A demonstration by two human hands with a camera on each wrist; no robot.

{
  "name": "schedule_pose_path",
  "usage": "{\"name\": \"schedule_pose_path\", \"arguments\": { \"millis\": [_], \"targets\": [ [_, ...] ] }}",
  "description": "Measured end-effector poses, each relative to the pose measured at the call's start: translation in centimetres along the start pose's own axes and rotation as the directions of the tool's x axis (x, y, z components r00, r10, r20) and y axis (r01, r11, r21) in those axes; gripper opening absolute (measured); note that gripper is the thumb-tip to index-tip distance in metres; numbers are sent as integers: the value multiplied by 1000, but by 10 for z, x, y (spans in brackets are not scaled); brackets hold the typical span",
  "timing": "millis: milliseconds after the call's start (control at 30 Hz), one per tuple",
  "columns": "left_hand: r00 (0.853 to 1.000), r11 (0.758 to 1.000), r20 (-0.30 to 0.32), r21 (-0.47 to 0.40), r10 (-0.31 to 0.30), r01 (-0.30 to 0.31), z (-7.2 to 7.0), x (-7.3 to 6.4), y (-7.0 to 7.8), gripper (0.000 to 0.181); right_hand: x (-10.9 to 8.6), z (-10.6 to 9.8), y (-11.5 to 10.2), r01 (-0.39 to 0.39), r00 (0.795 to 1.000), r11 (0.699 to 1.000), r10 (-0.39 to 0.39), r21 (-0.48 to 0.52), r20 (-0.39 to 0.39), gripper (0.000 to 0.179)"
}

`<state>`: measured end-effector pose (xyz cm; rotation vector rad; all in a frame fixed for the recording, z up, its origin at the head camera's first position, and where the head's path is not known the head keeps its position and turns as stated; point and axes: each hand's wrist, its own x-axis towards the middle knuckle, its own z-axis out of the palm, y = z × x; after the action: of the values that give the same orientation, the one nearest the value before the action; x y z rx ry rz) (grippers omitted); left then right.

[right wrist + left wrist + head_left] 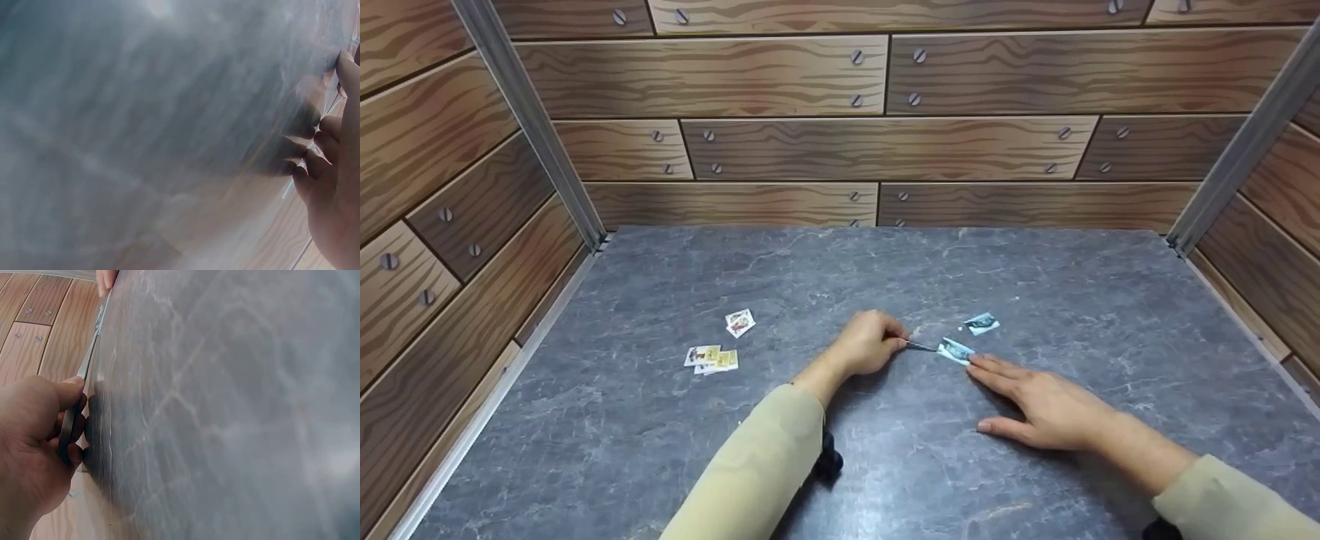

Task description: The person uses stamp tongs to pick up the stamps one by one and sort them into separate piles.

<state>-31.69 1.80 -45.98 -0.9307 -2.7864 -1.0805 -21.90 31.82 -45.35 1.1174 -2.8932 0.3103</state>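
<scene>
In the head view my left hand (870,343) pinches slim metal tweezers (920,346), whose tips meet the left edge of a blue-and-white stamp (956,351). The left wrist view shows the dark rear end of the tweezers (66,433) inside the curled fingers. My right hand (1046,405) lies nearly flat, its fingers straight and the fingertips at the stamp's right edge; its thumb is spread apart from them. Just behind lies a second blue stamp (982,324). The right wrist view shows part of the right hand (332,169) at the tabletop, blurred.
To the left, a few overlapping yellowish stamps (720,361) lie on the grey marbled table (840,277). A reddish stamp pair (740,322) sits behind them. A tiny white scrap (960,328) is near the blue stamps. Wood-patterned walls (780,150) enclose the back and sides.
</scene>
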Motion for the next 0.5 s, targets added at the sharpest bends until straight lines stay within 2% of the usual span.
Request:
{"name": "schedule_pose_path", "arguments": {
  "millis": [300,500],
  "targets": [
    [1000,1000,19,-1,-12,12,-3,-3,0,10,1,-9,18,-70,997,997,69,-35,-28,84],
    [999,999,27,-8,-33,34,-5,-5,-4,9,7,-11,33,-74,997,996,72,-54,-25,84]
  ]
}}
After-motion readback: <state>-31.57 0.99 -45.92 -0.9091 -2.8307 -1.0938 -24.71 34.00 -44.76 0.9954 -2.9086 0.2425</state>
